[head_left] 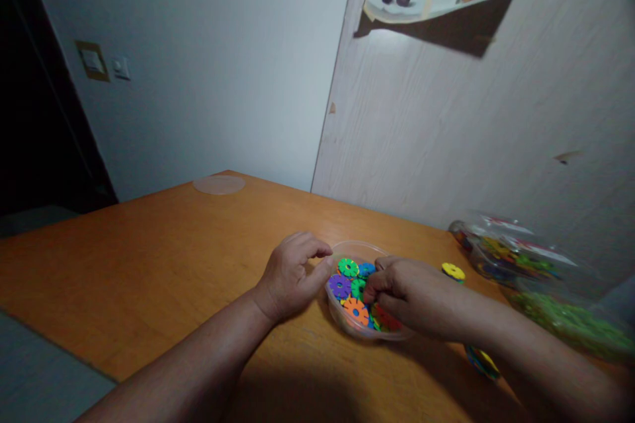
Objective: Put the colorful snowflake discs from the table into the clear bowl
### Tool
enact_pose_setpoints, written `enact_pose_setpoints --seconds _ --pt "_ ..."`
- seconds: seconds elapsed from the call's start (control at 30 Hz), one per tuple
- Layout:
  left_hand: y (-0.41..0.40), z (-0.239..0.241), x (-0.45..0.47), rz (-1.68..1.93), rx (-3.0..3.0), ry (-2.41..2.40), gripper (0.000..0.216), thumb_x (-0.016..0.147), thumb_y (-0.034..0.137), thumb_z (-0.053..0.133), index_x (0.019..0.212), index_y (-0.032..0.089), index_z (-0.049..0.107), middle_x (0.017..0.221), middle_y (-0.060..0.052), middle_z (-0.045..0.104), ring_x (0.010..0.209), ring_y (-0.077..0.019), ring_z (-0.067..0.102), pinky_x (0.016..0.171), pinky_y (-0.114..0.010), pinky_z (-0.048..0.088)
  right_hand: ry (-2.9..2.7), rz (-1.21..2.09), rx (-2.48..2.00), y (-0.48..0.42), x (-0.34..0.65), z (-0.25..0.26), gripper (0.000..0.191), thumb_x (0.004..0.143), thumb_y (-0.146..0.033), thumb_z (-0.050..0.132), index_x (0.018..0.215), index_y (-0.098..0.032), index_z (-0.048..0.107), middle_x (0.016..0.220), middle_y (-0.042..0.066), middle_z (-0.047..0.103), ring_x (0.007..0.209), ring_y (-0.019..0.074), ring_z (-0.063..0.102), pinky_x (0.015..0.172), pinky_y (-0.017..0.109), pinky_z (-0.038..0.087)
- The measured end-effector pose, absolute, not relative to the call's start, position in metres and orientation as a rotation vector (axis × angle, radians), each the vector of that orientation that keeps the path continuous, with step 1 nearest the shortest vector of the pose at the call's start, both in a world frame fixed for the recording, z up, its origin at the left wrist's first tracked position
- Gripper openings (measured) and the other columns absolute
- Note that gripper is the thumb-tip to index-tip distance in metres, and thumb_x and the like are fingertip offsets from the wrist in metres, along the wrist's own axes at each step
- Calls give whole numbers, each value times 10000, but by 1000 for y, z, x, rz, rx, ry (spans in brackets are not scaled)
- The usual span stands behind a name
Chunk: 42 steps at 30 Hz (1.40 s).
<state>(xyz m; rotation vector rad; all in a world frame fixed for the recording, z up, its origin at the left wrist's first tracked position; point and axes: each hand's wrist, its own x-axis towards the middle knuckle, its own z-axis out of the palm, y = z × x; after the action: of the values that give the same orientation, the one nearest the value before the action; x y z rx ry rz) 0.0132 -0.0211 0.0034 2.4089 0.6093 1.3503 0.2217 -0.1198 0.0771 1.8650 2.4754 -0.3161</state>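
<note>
While the left hand (pixel 292 274) curls against the near-left rim of the clear bowl (pixel 362 245), the right hand (pixel 407 297) hangs over the bowl's right side, fingertips tucked down among the coloured discs (pixel 354 310). Both sets of fingers are bent in tight; whether either pinches a disc, I cannot tell. The bowl sits on the orange table (pixel 149 264), just before the person. One yellow disc (pixel 453 271) lies beyond the right hand, clear bags (pixel 520 258) further right, and a lid (pixel 219 184) at the far edge.
</note>
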Motion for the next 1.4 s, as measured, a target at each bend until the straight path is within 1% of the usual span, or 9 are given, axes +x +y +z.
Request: enact_pose_setpoints --seconds 0.23,0.47,0.6,0.7,0.77,0.97,1.13,1.2,1.4 --pt "-22 4 13 1345 2412 616 160 880 300 523 858 195 642 833 -52 639 819 -188 585 742 -346 459 2472 -305 1885 -120 220 75 309 778 -183 518 924 -318 755 840 -2 712 704 147 591 618 247 353" --pt "-20 2 13 1355 2417 609 151 880 287 525 868 191 641 834 -47 638 814 -183 584 745 -341 459 2592 -353 1856 -128 219 77 320 759 -143 514 932 -284 743 908 13 693 789 161 593 716 255 411" --pt "-18 2 12 1352 2414 617 154 883 275 520 873 191 649 845 -47 647 824 -183 587 759 -348 466 2593 -372 2167 -140 238 86 251 819 -207 481 960 -227 688 910 44 680 815 181 597 738 276 450" --pt "-16 1 12 1365 2419 608 173 888 260 502 914 193 661 900 -60 663 874 -195 592 796 -373 471 2559 -422 2514 -158 266 85 219 865 -326 477 961 -230 648 908 53 682 840 209 612 748 299 477" --pt "-14 0 13 1368 2423 614 190 890 247 495 949 193 668 931 -67 673 905 -202 594 819 -387 472 2469 -412 2798 -173 289 80 267 858 -418 496 993 -236 636 942 68 684 867 240 618 738 322 485" --pt "-9 -7 14 1318 2477 644 232 884 222 498 1030 200 677 996 -68 687 949 -207 597 859 -399 474 1922 100 3479 -211 344 58 338 806 -491 483 978 -238 627 991 74 681 895 280 611 746 364 441" --pt "-9 -8 15 1291 2524 676 229 885 225 495 1011 198 684 990 -70 685 940 -201 595 854 -378 466 1578 308 3745 -220 345 44 345 818 -496 450 995 -242 603 933 94 679 860 301 618 669 361 436" --pt "-10 -8 16 1295 2547 692 221 891 238 495 1003 196 680 984 -68 686 932 -199 592 857 -377 456 1563 291 3771 -221 338 43 332 827 -485 441 991 -242 596 956 101 686 888 304 619 676 356 446" --pt "-15 -9 17 1297 2641 737 215 909 283 487 994 193 663 989 -67 681 945 -208 573 861 -385 420 1594 346 3783 -222 337 40 339 833 -452 449 1011 -212 609 881 94 663 801 270 606 641 331 416"
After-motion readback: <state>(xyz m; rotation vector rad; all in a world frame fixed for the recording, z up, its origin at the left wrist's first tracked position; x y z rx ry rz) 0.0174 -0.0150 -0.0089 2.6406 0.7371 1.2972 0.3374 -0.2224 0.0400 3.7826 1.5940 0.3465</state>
